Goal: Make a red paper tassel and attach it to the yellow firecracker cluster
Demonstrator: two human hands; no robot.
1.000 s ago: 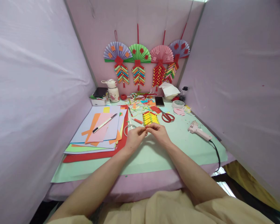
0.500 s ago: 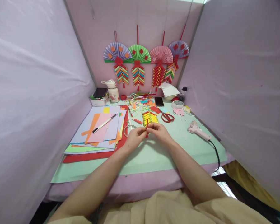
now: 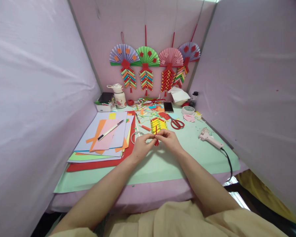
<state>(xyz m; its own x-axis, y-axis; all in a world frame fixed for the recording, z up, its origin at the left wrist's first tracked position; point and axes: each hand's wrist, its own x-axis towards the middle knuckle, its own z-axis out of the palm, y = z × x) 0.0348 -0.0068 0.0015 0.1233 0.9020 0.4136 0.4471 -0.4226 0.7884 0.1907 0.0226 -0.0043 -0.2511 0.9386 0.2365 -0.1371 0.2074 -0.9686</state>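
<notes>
Between the fingertips of both hands is a small red paper tassel (image 3: 157, 143), its fringed end pointing down and a thin red strip rising above the fingers. My left hand (image 3: 143, 144) pinches it from the left. From the other side my right hand (image 3: 169, 139) grips it with thumb and forefinger. Just beyond lies a yellow and green paper firecracker string (image 3: 159, 124) with red rolls at its top, partly covered by the hands. A roll of clear tape (image 3: 132, 138) is beside my left hand.
Stacked coloured paper (image 3: 88, 154) with a pen (image 3: 110, 130) lies left. Red-handled scissors (image 3: 177, 123), a phone (image 3: 168, 107) and paper scraps (image 3: 148, 110) are behind the hands. A corded glue gun (image 3: 210, 138) rests right. Paper fan ornaments (image 3: 147, 56) hang on the back wall.
The tassel has turned slightly between the fingers, and more of its fringed end shows below them. Both hands stay in nearly the same place.
</notes>
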